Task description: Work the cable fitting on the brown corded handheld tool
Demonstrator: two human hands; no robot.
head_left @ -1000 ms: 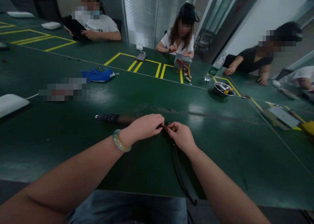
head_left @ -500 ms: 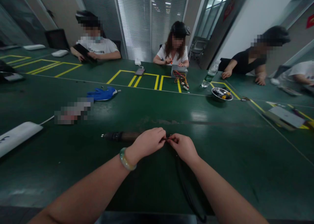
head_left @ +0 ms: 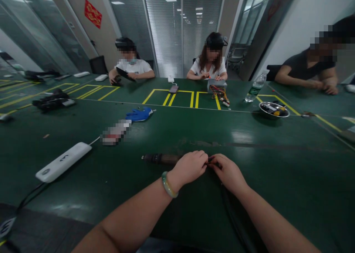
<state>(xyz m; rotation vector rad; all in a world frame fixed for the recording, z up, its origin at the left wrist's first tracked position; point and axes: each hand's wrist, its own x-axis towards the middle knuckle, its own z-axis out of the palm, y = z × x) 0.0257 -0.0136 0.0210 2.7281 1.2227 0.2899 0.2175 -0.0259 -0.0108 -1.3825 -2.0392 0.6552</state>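
Two hands pinching: left hand (head_left: 190,168) and right hand (head_left: 227,173) are closing on a black cable (head_left: 234,216).
I'm seeing them meet, steadying it just above the green surface (head_left: 280,179).

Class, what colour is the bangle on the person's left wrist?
The bangle is pale, milky green, best seen in the head view.

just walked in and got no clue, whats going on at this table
At a green workbench, a person's left hand and right hand meet, pinching a black cable where it reaches a dark corded tool; the exact spot is hidden by the fingers. Across the bench, a co-worker sits at a grey metal box with coloured wires. A steel bowl and a blue glove lie on the bench.
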